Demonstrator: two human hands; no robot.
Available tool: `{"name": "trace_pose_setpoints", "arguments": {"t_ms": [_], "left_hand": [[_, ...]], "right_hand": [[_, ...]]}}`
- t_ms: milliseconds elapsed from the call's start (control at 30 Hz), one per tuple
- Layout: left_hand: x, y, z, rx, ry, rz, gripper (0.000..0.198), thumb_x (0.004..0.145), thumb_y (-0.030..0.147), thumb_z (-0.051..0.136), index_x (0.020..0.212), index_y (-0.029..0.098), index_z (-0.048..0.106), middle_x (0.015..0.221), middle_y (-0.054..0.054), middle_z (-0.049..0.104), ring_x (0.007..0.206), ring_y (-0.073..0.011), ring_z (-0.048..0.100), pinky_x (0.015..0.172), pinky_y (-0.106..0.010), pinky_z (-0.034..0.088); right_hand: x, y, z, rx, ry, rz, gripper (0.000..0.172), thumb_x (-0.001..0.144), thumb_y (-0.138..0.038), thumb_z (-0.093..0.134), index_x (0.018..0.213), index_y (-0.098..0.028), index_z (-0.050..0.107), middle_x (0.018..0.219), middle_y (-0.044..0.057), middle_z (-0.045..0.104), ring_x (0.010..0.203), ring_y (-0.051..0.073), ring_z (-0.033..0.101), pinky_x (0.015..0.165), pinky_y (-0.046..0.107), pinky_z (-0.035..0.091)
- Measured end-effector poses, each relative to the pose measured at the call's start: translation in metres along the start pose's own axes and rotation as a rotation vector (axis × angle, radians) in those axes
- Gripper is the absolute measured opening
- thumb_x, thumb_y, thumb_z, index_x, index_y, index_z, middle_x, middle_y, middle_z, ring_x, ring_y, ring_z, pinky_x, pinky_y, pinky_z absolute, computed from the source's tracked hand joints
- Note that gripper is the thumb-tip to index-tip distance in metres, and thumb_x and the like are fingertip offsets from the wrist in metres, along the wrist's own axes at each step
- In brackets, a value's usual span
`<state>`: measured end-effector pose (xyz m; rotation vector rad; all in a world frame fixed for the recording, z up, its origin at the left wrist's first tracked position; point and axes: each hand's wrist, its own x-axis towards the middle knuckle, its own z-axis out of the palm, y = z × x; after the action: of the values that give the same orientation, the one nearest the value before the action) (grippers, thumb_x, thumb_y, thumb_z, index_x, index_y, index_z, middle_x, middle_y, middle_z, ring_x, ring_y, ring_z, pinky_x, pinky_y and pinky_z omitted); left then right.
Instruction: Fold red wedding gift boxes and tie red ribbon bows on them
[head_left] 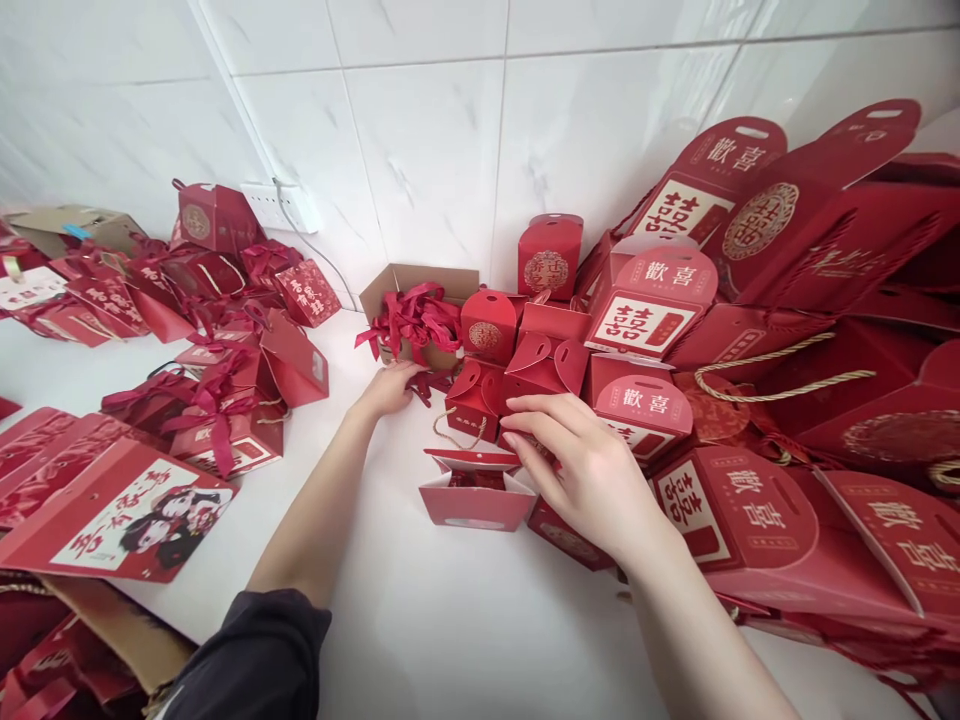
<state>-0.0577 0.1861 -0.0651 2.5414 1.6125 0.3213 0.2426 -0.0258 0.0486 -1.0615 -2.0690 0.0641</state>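
Note:
My left hand is beside an open cardboard box heaped with crimson ribbons. Its fingers close on a dark red ribbon at the box's front. My right hand reaches over small red gift boxes, fingers bent and apart, fingertips close to a small box; whether they touch is unclear. Left of that hand, a red gift bag stands with its top open and a gold cord handle at its back. Other small red boxes sit just behind.
Many red gift boxes and bags are piled on the right. Ribbon-tied boxes and a printed bag lie on the left of the white table. A power strip with a cable is by the tiled wall.

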Motion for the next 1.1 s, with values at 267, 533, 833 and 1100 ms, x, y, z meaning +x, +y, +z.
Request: {"name": "trace_pose_setpoints", "arguments": {"t_ms": [267, 533, 833, 1100], "left_hand": [[0.000, -0.008, -0.002, 0.003, -0.010, -0.082, 0.032, 0.076, 0.019, 0.057, 0.105, 0.024, 0.070, 0.111, -0.008, 0.067, 0.107, -0.0263, 0.061, 0.095, -0.036, 0.047], [-0.010, -0.006, -0.003, -0.028, 0.305, -0.296, 0.043, 0.076, 0.009, 0.050, 0.118, 0.015, 0.057, 0.123, -0.016, 0.058, 0.118, -0.0304, 0.055, 0.099, -0.040, 0.045], [-0.001, 0.027, -0.049, -0.210, 0.500, -0.255, 0.024, 0.075, 0.015, 0.049, 0.095, 0.016, 0.063, 0.092, -0.003, 0.070, 0.078, -0.0150, 0.064, 0.072, -0.024, 0.052], [0.057, 0.059, -0.115, 0.018, 0.234, 0.055, 0.034, 0.082, 0.021, 0.047, 0.102, 0.021, 0.073, 0.102, -0.005, 0.066, 0.095, -0.0199, 0.060, 0.092, -0.030, 0.047]], "right_hand": [[0.004, 0.005, -0.001, -0.020, -0.032, -0.036, 0.014, 0.096, -0.017, 0.052, 0.097, -0.018, 0.065, 0.108, 0.008, 0.070, 0.095, 0.021, 0.062, 0.082, 0.036, 0.053], [0.001, 0.003, -0.004, -0.016, -0.066, -0.061, 0.015, 0.097, -0.016, 0.050, 0.098, -0.018, 0.065, 0.106, 0.008, 0.071, 0.093, 0.021, 0.063, 0.082, 0.037, 0.052], [0.001, 0.001, -0.023, 0.013, -0.001, -0.033, 0.013, 0.096, -0.015, 0.052, 0.100, -0.018, 0.064, 0.100, 0.007, 0.071, 0.090, 0.020, 0.062, 0.081, 0.037, 0.051], [-0.001, -0.008, -0.031, -0.019, 0.005, -0.087, 0.013, 0.095, -0.014, 0.054, 0.103, -0.016, 0.064, 0.101, 0.006, 0.071, 0.088, 0.019, 0.062, 0.078, 0.036, 0.050]]}}
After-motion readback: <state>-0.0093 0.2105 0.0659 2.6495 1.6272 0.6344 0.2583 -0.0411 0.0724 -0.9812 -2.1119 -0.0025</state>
